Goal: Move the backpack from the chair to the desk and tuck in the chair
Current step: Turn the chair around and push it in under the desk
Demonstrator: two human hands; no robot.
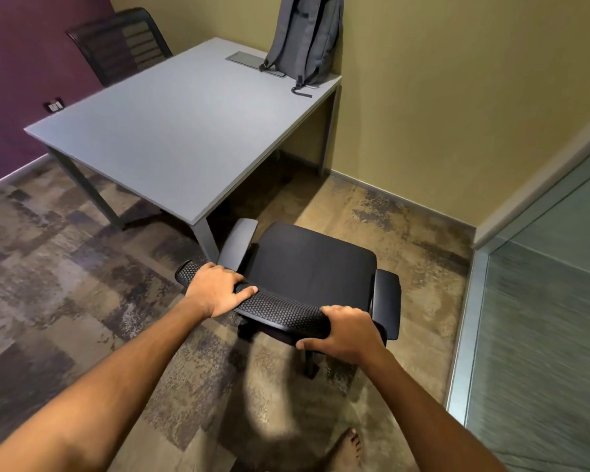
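The backpack (305,39) already stands upright on the desk (171,131), at its far corner at about 1 o'clock, leaning on the wall, so the first half looks done. What's left is the chair (314,264): it sits just off the desk's near corner, seat empty, not yet tucked under. Your left hand (215,289) and right hand (346,330) are both clamped over the top of the backrest (273,308). You'll likely need to steer it toward 11 o'clock, clear of the desk leg.
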